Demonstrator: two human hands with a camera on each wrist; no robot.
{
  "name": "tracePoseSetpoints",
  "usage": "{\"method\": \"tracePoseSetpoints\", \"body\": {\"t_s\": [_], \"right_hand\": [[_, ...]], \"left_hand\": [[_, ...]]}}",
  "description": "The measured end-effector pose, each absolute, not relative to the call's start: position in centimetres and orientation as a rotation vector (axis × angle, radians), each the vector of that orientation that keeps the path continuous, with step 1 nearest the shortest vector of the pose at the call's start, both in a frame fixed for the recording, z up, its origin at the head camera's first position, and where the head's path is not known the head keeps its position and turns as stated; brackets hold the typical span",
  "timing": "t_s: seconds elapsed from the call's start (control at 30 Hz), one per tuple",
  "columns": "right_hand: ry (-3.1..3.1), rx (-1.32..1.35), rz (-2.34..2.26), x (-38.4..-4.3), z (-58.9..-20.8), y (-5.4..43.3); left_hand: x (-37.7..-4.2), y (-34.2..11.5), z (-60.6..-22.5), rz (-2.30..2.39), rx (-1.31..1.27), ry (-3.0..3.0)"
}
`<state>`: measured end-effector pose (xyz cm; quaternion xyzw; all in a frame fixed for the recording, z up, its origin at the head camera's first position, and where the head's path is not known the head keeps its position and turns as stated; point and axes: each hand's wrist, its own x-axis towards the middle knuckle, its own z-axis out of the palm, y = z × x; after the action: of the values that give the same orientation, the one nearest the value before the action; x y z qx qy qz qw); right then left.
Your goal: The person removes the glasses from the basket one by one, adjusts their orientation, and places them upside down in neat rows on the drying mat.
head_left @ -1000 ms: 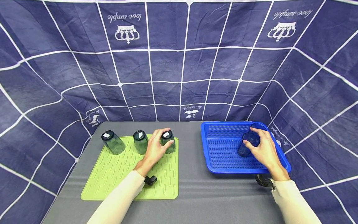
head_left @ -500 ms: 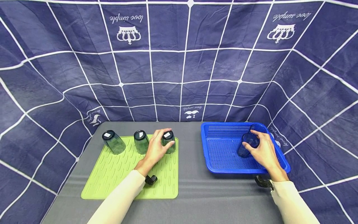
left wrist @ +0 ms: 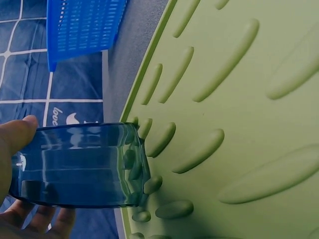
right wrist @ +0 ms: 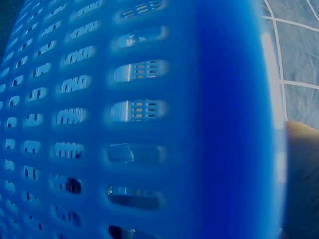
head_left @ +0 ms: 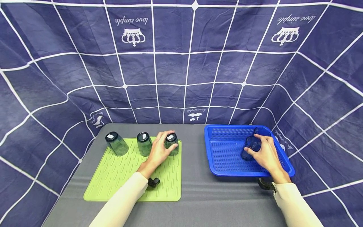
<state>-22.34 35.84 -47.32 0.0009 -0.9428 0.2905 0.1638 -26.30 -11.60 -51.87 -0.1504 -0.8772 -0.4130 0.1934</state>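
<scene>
At the mat's far right corner my left hand (head_left: pixel 158 151) holds an upside-down drinking glass (head_left: pixel 171 145) between thumb and fingers. The left wrist view shows this tinted glass (left wrist: pixel 84 164) with its rim down on the ribbed green mat (left wrist: pixel 259 129). Inside the blue basket (head_left: pixel 210 157), my right hand (head_left: pixel 266 154) grips another glass (head_left: pixel 249 151) near its top, mouth up. A further glass (head_left: pixel 262 130) stands behind that one, partly hidden by my fingers. In the right wrist view the basket wall (right wrist: pixel 224 124) hides most of the hand and its glass.
Two more upside-down glasses, one in the middle (head_left: pixel 144 145) and one at the left (head_left: pixel 117 145), stand along the mat's far edge. A grey cloth (head_left: pixel 210 201) covers the table. Blue checked fabric (head_left: pixel 170 69) hangs behind and on both sides.
My right hand and its glass have shifted very slightly, with the thumb a little lower in view. The left hand stays on its glass. The head view has moved slightly.
</scene>
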Motion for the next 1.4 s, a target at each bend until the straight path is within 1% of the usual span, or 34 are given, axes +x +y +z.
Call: {"method": "tracePoseSetpoints", "body": {"t_s": [0.93, 1.4], "right_hand": [[-2.752, -0.043, 0.735, -22.1, -47.1, 35.3], [-2.697, -0.094, 0.749, -21.0, -47.2, 34.9]], "left_hand": [[-26.4, -11.7, -51.8, -1.16, -0.423, -2.497], [-26.2, -11.7, -51.6, -1.163, -0.426, -2.518]]}}
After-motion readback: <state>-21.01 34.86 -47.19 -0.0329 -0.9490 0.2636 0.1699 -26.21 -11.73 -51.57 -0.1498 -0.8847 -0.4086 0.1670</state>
